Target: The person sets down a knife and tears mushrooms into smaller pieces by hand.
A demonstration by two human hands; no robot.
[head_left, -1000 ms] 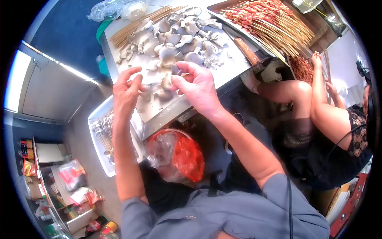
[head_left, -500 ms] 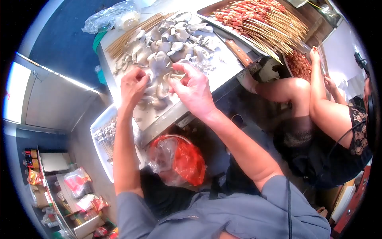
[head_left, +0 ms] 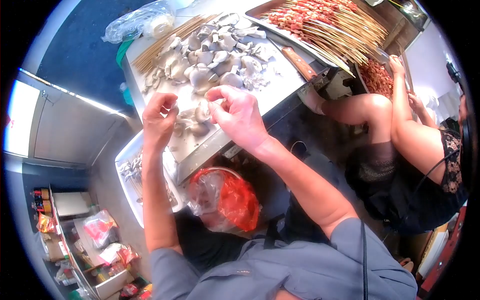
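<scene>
Both my hands are over the near part of a white table [head_left: 282, 87]. My left hand [head_left: 160, 120] has its thumb and fingertips curled close together; whatever may lie between them is too small to make out. To its right, my right hand [head_left: 237, 112] is closed in a pinch, its fingertips beside a small grey mushroom piece, and what it grips is unclear. A few loose mushrooms [head_left: 199, 129] lie between the hands. Beyond them is a heap of grey oyster mushrooms [head_left: 202, 75], with a bundle of bare wooden sticks [head_left: 152, 54] along its left side.
A knife's wooden handle [head_left: 299, 63] lies by a tray of skewered meat [head_left: 325, 30]. Below left stands a white bin of mushroom skewers [head_left: 131, 197]. A red bag [head_left: 237, 200] hangs or stands under the table edge. A co-worker sits at the right, a hand [head_left: 396, 65] near meat.
The view has shifted, so the table sits slightly further left. My left hand opened less wide and curled its fingers. The dark-grey piece seen in my right hand's fingers earlier no longer shows there.
</scene>
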